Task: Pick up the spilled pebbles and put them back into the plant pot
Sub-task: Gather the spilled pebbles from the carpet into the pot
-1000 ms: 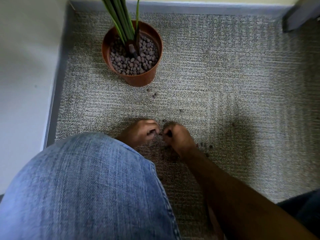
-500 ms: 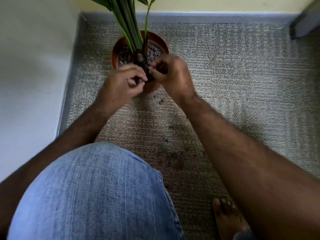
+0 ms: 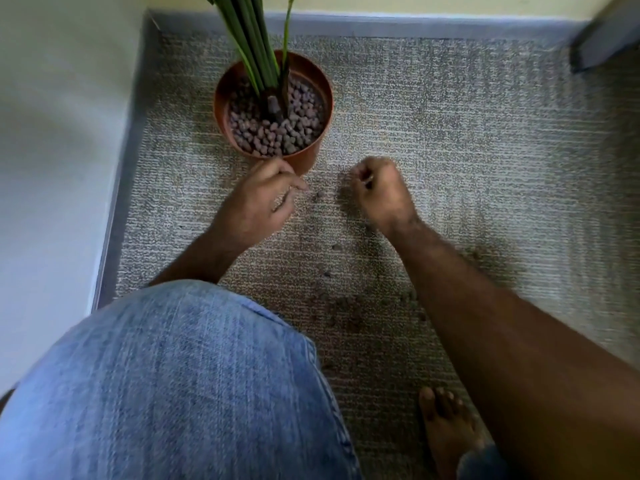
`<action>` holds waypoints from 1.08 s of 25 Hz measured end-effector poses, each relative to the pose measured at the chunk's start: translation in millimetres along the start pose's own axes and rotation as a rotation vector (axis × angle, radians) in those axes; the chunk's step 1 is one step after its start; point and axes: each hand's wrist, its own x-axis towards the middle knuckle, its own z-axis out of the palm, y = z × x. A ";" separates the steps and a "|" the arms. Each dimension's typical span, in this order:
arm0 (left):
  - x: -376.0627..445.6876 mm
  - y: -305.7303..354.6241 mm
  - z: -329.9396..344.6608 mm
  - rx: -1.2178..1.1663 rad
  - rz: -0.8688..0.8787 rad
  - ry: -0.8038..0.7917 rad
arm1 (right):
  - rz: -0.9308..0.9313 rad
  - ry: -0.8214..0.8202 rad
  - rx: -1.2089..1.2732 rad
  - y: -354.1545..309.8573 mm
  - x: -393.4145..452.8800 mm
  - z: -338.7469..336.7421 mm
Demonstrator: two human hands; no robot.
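The terracotta plant pot (image 3: 306,160) stands on the carpet near the corner, filled with grey-brown pebbles (image 3: 277,133) around green stems. Spilled pebbles lie scattered on the carpet in front of it: one (image 3: 318,195) between my hands, others (image 3: 335,247) closer to me, and a loose cluster (image 3: 346,306) by my knee. My left hand (image 3: 263,199) hovers just below the pot with relaxed fingers, its fingertips close to the single pebble. My right hand (image 3: 381,192) is low over the carpet to the right, its fingers curled in; I see nothing in it.
A white wall (image 3: 52,150) and a grey skirting board (image 3: 114,202) run along the left, and another skirting board (image 3: 381,27) runs across the back. A dark furniture leg (image 3: 602,46) is at the back right. My denim-covered knee (image 3: 173,375) and bare foot (image 3: 446,431) fill the foreground.
Both hands rose from the carpet to the pot, then came back down. They are now low over the carpet just in front of the pot.
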 end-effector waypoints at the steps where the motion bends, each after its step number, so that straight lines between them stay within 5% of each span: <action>1: -1.8 0.9 12.0 -0.059 -0.037 -0.065 | 0.063 -0.048 -0.064 17.2 -6.4 3.5; 5: -5.5 -3.0 57.4 -0.051 -0.284 -0.307 | 0.200 -0.197 -0.129 55.7 -25.6 20.9; 10: -4.8 -13.4 70.4 -0.082 -0.346 -0.363 | -0.034 -0.295 -0.123 40.9 -47.7 54.7; 19: 26.9 -7.0 78.9 0.136 -0.165 -0.392 | -0.398 -0.546 -0.527 37.1 -74.5 88.0; 27: 27.3 -18.2 70.9 0.321 0.000 -0.378 | -0.330 -0.559 -0.415 35.2 -70.1 67.4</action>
